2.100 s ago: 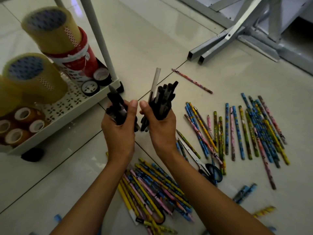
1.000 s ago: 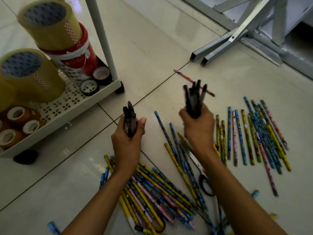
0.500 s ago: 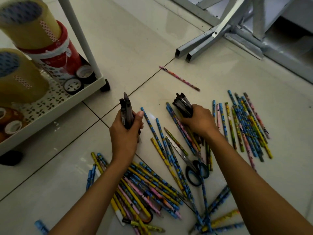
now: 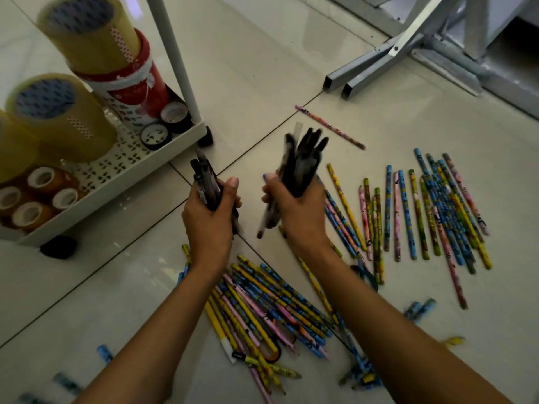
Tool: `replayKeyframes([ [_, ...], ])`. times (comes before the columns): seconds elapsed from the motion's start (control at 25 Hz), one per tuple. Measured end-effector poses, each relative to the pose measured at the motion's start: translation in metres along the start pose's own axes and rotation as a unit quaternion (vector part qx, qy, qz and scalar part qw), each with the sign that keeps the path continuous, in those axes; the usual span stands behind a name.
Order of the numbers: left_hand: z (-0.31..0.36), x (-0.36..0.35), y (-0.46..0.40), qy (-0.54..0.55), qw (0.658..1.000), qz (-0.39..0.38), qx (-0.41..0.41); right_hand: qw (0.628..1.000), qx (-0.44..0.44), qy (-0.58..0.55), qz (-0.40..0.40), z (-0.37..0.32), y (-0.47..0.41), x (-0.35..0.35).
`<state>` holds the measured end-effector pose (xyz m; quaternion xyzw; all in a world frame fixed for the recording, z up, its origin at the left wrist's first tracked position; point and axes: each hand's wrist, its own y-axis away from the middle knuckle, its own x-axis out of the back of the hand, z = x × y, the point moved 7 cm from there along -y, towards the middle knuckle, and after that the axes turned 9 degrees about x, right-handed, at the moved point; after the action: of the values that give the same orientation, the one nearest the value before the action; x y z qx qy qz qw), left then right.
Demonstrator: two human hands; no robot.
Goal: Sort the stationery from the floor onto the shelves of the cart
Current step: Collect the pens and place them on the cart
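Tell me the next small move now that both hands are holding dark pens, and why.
Probably bring the left hand's pens into the right hand's bundle: the left hand and right hand sit close together, and one bundle carries easier to the cart shelf.

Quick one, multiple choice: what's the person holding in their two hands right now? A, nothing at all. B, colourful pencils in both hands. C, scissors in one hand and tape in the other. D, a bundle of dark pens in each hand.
D: the left hand and the right hand each grip a bundle of dark pens, while the colourful pencils lie on the floor.
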<state>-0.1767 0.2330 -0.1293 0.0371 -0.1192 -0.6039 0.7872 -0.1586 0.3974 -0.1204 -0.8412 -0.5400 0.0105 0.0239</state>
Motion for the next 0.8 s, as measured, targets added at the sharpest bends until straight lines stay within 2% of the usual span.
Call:
replayKeyframes([
  [0.2,-0.002,0.013,0.003,0.005,0.999,0.047,-0.013,0.994,0.093,0.059,0.012,0.016,0.023,-0.036],
  [0.44,-0.014,0.011,0.008,-0.028,0.999,0.024,-0.014,0.971,0.190,0.140,-0.026,0.027,0.036,-0.042],
  [0.68,-0.005,0.015,0.000,-0.011,1.000,0.023,0.013,0.994,0.062,0.081,-0.025,0.015,0.020,-0.045],
  [0.8,0.015,0.016,0.000,0.003,1.000,0.018,0.017,0.997,0.055,0.029,-0.052,-0.015,0.017,-0.052],
])
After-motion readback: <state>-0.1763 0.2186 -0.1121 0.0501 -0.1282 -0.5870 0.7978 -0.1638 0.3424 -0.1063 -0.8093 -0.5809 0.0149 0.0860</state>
